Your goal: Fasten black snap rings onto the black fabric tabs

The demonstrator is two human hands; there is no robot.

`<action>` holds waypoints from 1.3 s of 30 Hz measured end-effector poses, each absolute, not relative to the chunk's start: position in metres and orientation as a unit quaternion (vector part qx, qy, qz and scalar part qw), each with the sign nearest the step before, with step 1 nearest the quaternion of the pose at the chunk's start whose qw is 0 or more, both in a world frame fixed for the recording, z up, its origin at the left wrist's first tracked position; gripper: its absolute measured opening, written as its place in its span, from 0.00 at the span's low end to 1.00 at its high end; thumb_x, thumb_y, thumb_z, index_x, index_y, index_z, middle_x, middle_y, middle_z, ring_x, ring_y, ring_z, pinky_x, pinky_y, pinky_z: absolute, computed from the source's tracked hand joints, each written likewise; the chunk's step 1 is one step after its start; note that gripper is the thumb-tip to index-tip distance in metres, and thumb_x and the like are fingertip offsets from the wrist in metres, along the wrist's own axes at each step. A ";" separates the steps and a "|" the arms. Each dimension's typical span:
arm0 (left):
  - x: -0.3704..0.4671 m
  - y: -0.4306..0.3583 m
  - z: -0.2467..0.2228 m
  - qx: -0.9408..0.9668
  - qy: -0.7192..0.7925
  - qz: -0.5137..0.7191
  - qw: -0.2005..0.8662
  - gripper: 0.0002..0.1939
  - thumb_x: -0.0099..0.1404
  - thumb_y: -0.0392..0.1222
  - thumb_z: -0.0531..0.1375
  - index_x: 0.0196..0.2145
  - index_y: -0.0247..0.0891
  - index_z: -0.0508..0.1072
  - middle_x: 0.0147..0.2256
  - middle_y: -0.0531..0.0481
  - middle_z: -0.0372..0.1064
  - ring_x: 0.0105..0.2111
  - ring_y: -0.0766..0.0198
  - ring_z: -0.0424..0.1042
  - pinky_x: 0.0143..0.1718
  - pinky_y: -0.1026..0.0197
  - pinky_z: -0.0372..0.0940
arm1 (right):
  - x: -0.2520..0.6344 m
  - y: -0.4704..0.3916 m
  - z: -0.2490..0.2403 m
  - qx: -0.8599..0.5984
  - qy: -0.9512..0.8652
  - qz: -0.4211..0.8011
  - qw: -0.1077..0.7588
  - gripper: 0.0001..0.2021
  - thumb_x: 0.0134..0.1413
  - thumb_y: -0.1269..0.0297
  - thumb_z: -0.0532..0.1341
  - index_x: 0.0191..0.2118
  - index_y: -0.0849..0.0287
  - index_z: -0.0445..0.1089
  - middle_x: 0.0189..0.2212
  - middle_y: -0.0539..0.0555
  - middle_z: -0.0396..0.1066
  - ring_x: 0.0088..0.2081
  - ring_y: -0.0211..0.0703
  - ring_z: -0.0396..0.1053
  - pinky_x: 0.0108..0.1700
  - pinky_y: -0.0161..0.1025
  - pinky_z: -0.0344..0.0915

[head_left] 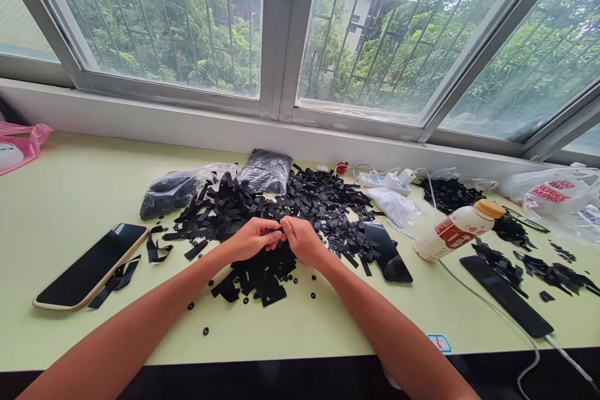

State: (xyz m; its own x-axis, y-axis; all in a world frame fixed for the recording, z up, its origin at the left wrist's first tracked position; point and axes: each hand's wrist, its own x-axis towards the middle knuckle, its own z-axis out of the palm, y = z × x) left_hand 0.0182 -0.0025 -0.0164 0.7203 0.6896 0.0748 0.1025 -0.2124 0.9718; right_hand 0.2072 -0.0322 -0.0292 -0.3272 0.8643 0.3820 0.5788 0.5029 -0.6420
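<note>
My left hand (257, 238) and my right hand (300, 241) meet at their fingertips above a heap of black fabric strips (328, 200). Both are closed in a pinch, thumbs against the fingers. Between the fingertips a small black piece shows, mostly hidden by the fingers. Just below my hands lies a smaller cluster of black pieces (267, 284), one with a pale letter on it. Small round black discs (205, 331) with light markings are scattered on the table around it.
Left lies a phone in a beige case (94, 265); right are a dark phone (387, 253), a bottle on its side (450, 234) and a black power bank (509, 297) with a white cable. Plastic packs of black pieces (266, 172), a power strip (387, 182) and bags line the window side.
</note>
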 end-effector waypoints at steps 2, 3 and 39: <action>0.017 -0.001 -0.014 0.728 0.258 0.252 0.583 0.18 0.67 0.53 0.60 0.34 0.33 0.74 0.24 0.52 0.66 0.25 0.67 0.64 0.29 0.63 0.62 | 0.207 -0.032 -0.030 -0.453 -0.776 0.231 0.373 0.21 0.72 0.55 0.44 0.28 0.57 0.60 0.26 0.49 0.65 0.27 0.37 0.61 0.33 0.35 0.56; 0.016 -0.001 -0.013 0.726 0.253 0.249 0.589 0.18 0.67 0.53 0.60 0.34 0.33 0.73 0.25 0.51 0.66 0.25 0.66 0.65 0.29 0.63 0.62 | 0.207 -0.032 -0.031 -0.454 -0.767 0.245 0.380 0.21 0.72 0.54 0.44 0.28 0.57 0.60 0.25 0.49 0.65 0.26 0.37 0.60 0.32 0.35 0.55; 0.005 0.003 -0.015 0.864 0.392 0.283 0.143 0.12 0.68 0.39 0.54 0.39 0.40 0.78 0.35 0.46 0.75 0.34 0.57 0.74 0.38 0.60 0.65 | 0.225 -0.017 -0.027 -0.604 -0.701 0.074 0.371 0.21 0.70 0.53 0.51 0.38 0.55 0.78 0.37 0.54 0.74 0.35 0.41 0.71 0.36 0.36 0.61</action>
State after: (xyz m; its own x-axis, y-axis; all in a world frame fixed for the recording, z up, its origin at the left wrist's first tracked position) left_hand 0.0055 0.0034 -0.0152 0.5330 0.7575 0.3769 0.5954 -0.6523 0.4690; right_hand 0.2251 -0.0171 -0.0269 0.0056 0.9023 0.4311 0.7925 0.2589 -0.5521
